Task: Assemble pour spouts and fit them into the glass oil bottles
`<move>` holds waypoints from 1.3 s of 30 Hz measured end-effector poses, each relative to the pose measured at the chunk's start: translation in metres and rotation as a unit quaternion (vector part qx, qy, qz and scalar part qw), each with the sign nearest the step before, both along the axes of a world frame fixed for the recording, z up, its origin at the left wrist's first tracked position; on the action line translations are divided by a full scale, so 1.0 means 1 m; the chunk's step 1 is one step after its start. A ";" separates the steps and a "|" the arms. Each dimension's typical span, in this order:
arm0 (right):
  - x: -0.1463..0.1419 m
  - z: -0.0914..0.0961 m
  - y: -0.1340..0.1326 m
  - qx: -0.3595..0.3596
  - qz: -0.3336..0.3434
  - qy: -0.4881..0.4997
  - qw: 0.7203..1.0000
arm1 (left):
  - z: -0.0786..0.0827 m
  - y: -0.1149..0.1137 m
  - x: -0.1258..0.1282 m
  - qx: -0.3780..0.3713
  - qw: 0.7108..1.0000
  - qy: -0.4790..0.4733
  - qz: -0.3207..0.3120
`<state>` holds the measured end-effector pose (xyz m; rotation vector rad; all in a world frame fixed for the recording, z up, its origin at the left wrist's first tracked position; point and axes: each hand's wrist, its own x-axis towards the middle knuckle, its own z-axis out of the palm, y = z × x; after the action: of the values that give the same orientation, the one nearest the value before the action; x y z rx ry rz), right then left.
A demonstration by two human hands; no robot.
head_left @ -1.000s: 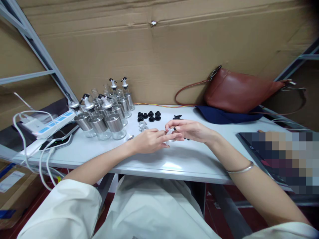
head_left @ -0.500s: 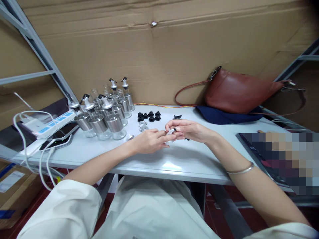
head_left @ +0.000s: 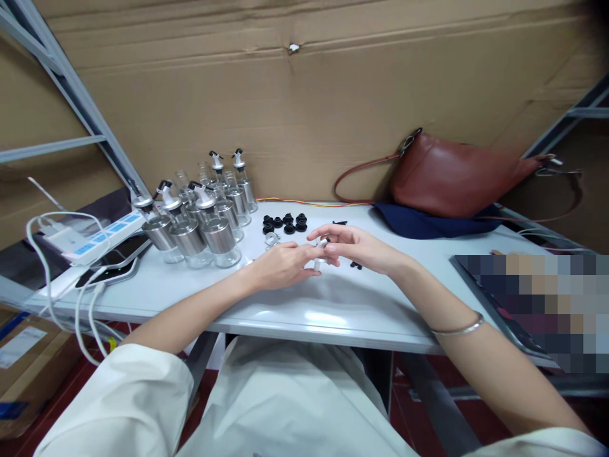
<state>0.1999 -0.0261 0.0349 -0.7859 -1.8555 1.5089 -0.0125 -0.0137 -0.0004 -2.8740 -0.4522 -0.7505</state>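
A silver pour spout point(head_left: 320, 263) with a black piece at its top is held between both hands over the table. My left hand point(head_left: 281, 263) grips it from the left, fingers extended along it and thumb below. On the right, my right hand point(head_left: 358, 246) closes its fingertips about the spout's upper end at the black piece. Parts of the spout are hidden by the fingers. Just beyond lie several black stoppers point(head_left: 288, 223) and a loose silver spout part point(head_left: 271, 239). Small black pieces point(head_left: 356, 264) lie beside and behind my right hand.
Glass bottles with steel sleeves point(head_left: 219, 238) stand at the left, several topped with spouts. A power strip point(head_left: 107, 236) with white cables is farther left. A brown bag point(head_left: 442, 174) rests on dark blue cloth point(head_left: 404, 222) at the back right. Cardboard point(head_left: 304, 120) walls the rear.
The spout's lower silver part shows more below my fingers. My right fingers have shifted slightly left and spread a little over the spout's top. Bottles and stoppers stay put.
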 end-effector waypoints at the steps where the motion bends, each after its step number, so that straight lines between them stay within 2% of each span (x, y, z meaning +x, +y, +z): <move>1: -0.001 0.000 0.000 0.018 -0.009 -0.023 1.000 | -0.001 0.001 0.000 0.001 1.000 -0.007 0.004; 6: -0.004 0.002 0.000 0.048 -0.027 -0.058 0.997 | -0.007 0.005 0.001 0.053 0.997 -0.057 -0.007; 17: -0.008 -0.007 0.004 0.078 -0.114 -0.037 0.990 | -0.005 0.004 0.005 0.054 0.995 -0.081 -0.024; 27: -0.007 -0.007 0.005 0.065 -0.137 -0.002 0.989 | -0.002 0.008 0.001 0.087 0.996 -0.037 0.007; 33: -0.006 -0.005 0.006 0.062 -0.171 0.046 0.982 | 0.014 0.021 -0.013 0.031 0.996 -0.045 0.077; 36: -0.005 -0.003 0.006 0.058 -0.181 0.050 0.980 | 0.024 0.034 -0.016 0.029 0.986 -0.034 0.161; 39: -0.005 -0.002 0.006 0.054 -0.181 0.048 0.981 | 0.030 0.048 -0.012 0.017 0.971 0.036 0.237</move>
<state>0.1951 -0.0205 0.0324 -0.9238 -1.6046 1.1856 -0.0248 0.0338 0.0296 -2.5860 -1.0522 -0.5577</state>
